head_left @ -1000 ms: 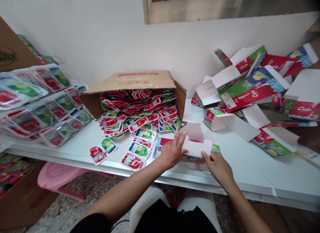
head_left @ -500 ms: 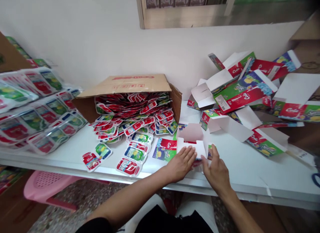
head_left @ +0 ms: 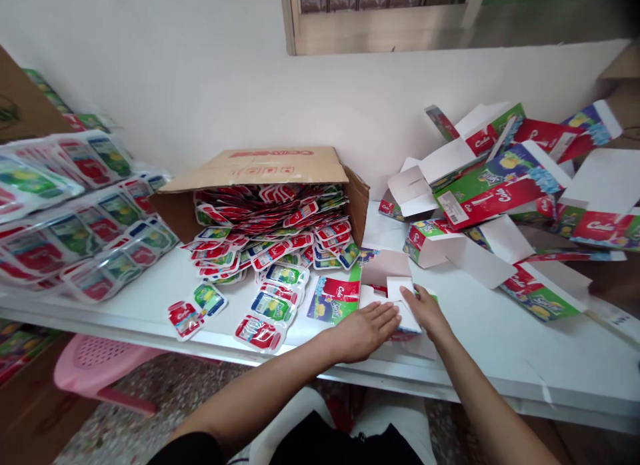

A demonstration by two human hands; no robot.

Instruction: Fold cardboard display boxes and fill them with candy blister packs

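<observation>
A small printed carton (head_left: 387,282) with white flaps lies on the white table (head_left: 500,338) in front of me, its open end up. My left hand (head_left: 367,328) rests flat on its near white flap, fingers stretched out. My right hand (head_left: 425,308) presses another white flap from the right, with its fingers bent over the flap's edge. A flat red and green panel (head_left: 334,298) of the carton lies just to the left.
A brown cardboard box (head_left: 270,168) on its side spills several red and green sachets (head_left: 273,252). Bagged sachets (head_left: 75,212) are piled at the left. Several unfolded printed cartons (head_left: 500,192) lie heaped at the right. A pink stool (head_left: 100,365) stands below the table.
Both hands have shifted on the carton: the left now lies flat on the near flap, and the right has moved up to fold a side flap inward.
</observation>
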